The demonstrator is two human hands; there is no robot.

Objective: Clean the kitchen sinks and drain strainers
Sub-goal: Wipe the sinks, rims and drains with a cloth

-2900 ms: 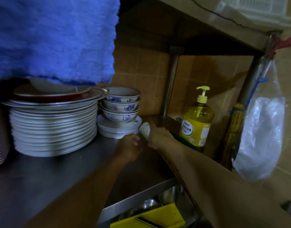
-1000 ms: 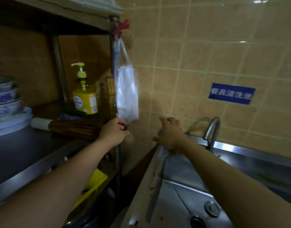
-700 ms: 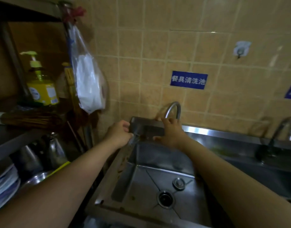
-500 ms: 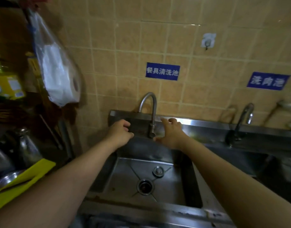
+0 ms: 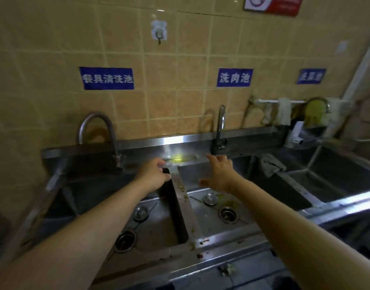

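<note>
Both hands empty: left hand (image 5: 153, 176) loosely curled, right hand (image 5: 220, 174) spread. Food scraps (image 5: 181, 186) on divider could be knocked into open drain (image 5: 228, 214), causing clogging.

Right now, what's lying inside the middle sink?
On the middle sink's floor: an open drain, a loose strainer plug beside it, and yellowish food scraps. The right hand hovers above, hiding part of the back wall.

Three blue wall signs (image 5: 106, 78) hang on the tan tiles, with a red notice (image 5: 272, 4) top right. An adhesive hook (image 5: 158, 32) sticks above. Cloths (image 5: 284, 110) drape over a rail (image 5: 263, 100).
</note>
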